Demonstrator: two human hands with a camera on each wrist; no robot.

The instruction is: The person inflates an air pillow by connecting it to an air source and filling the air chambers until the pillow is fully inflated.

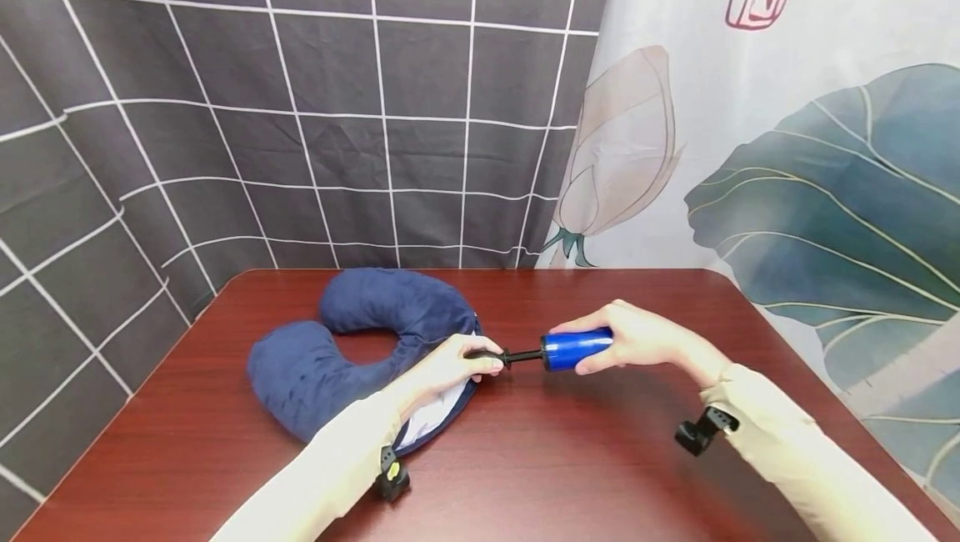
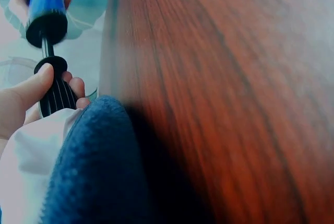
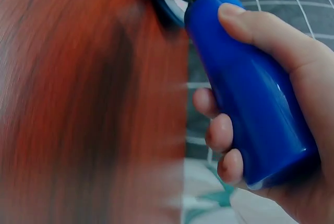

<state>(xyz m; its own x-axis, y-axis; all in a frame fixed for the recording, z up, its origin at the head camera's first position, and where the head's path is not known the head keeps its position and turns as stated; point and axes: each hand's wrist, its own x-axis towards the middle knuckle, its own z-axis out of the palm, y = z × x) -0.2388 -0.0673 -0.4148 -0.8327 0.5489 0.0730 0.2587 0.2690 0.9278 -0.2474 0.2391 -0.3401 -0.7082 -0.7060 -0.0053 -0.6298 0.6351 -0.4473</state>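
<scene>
A blue cylinder (image 1: 576, 348) with a black rod on its left end is gripped by the right hand (image 1: 637, 333); in the right wrist view the fingers and thumb wrap the cylinder (image 3: 255, 98). The left hand (image 1: 448, 365) holds the black ribbed handle (image 2: 57, 96) at the rod's other end, thumb near its round flange. Part of the rod shows between flange and cylinder. Under and beside the left hand lies a navy U-shaped neck pillow (image 1: 315, 375), its side open on a white inner part (image 1: 435, 415).
The reddish-brown wooden table (image 1: 570, 475) carries the pillow at its left half. Behind it hang a dark grid-patterned curtain (image 1: 337, 67) and a pale curtain with a flower and leaf print (image 1: 675, 8). Each wrist wears a small black camera.
</scene>
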